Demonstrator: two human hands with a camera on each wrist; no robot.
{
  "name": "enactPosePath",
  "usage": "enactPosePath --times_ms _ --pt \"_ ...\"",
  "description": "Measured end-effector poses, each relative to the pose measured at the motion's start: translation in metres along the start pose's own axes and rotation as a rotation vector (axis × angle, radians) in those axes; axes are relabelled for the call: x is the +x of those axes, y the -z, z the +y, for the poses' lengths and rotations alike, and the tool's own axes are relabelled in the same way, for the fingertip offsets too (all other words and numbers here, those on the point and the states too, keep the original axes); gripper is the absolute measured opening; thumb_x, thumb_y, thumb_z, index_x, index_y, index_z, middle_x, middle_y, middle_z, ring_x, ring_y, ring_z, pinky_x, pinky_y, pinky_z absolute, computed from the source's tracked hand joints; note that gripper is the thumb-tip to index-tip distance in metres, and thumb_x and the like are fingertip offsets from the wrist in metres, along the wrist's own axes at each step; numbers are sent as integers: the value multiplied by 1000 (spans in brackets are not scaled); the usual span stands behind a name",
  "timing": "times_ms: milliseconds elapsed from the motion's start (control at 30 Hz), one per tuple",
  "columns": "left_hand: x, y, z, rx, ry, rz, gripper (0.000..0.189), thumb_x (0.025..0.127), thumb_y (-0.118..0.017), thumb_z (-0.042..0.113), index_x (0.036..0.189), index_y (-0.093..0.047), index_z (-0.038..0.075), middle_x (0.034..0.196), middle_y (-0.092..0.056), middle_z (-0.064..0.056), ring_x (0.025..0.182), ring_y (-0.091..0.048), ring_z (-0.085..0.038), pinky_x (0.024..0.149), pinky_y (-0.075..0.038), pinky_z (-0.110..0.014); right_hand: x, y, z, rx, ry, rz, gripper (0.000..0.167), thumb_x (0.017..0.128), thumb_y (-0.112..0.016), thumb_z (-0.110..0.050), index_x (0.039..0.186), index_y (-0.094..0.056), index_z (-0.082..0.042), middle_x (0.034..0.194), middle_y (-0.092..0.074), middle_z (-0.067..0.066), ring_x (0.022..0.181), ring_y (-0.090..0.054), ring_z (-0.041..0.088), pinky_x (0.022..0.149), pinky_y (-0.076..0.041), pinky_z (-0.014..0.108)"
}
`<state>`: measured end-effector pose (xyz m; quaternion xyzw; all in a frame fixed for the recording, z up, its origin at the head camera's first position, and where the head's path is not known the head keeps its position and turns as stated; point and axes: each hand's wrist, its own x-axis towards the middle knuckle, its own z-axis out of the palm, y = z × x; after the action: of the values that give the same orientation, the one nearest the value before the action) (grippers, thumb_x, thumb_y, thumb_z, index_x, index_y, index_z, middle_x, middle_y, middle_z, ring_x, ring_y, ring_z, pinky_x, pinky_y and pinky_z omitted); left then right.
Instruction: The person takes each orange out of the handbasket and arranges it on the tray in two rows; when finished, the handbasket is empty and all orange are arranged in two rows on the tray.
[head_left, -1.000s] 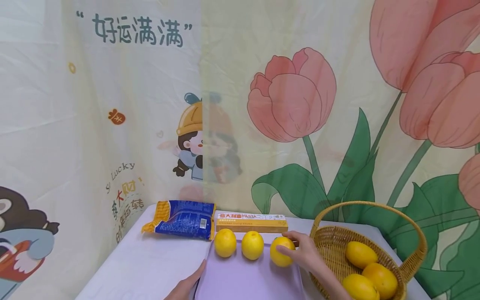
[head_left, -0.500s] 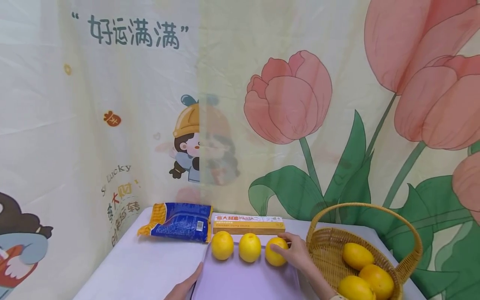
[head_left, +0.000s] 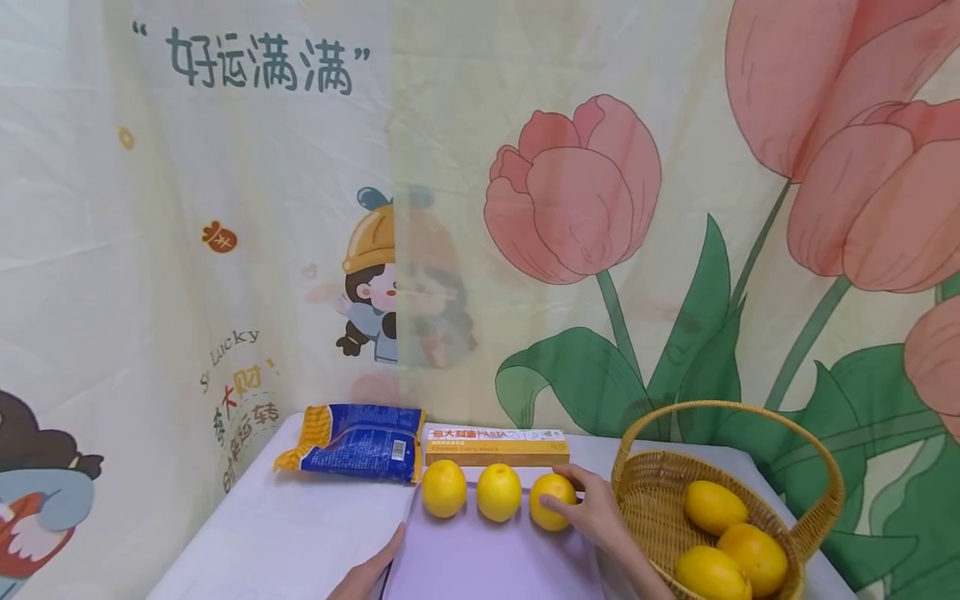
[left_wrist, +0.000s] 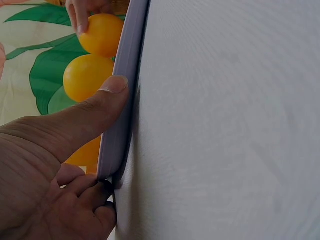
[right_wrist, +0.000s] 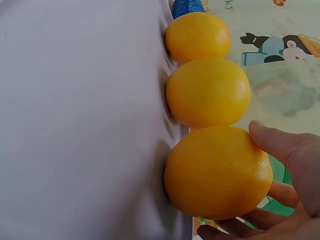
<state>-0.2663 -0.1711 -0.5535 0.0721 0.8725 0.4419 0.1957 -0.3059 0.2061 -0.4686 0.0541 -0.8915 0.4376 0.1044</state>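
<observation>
Fruit (head_left: pixel 549 487), round, smooth and yellow, sits at the far right of the shallow lilac rectangular tray (head_left: pixel 495 558), and we see the right hand (head_left: pixel 597 507) pinching it between thumb and bent fingers. 2 similar yellow fruits (head_left: pixel 498 493) line the tray's far side. At the tray's left, the left hand (head_left: pixel 369 568) pinches the rim. Right of the tray stands a brown, hoop-handled wicker basket (head_left: pixel 660 508) holding 3 plump yellow fruits (head_left: pixel 715 507); behind the tray, on the white-covered counter (head_left: pixel 285 533), lies a long yellow-and-white pasta box (head_left: pixel 497 448).

We judge rolling the chief risk: a tipped tray or a careless release could set the round fruits moving, perhaps into each other.

The left wrist view shows us the left hand's fingers curled beside the tray's wall, which the head view hides. The right wrist view shows more of the fingers behind the held fruit, but overlaps the row, where the head view shows gaps. Whether the held fruit bears on the tray we cannot tell.
</observation>
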Motion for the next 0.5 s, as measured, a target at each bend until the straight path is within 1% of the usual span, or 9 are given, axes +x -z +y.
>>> enactPosePath --times_ms 133,300,500 --pt "1 -1 -2 0 4 -6 122 81 -95 48 168 -26 -2 163 -40 -36 144 -43 -61 119 -38 -78 0 0 0 -2 -7 -23 59 85 -95 -24 132 -71 2 122 -76 14 106 -70 26 97 -66 51" --pt "1 -1 -2 -9 13 -14 123 81 -95 50 169 -26 -2 163 -39 -36 144 -43 -61 119 -38 -78 2 -2 0 -11 -20 -50 59 85 -94 -24 134 -71 0 124 -76 14 105 -69 26 94 -66 50" --pt "0 -1 0 -18 32 -10 128 76 -98 51 169 -26 0 164 -39 -34 146 -42 -60 120 -38 -77 4 -2 -1 -14 -21 -63 61 86 -94 -25 136 -69 1 125 -75 16 107 -69 28 95 -67 51"
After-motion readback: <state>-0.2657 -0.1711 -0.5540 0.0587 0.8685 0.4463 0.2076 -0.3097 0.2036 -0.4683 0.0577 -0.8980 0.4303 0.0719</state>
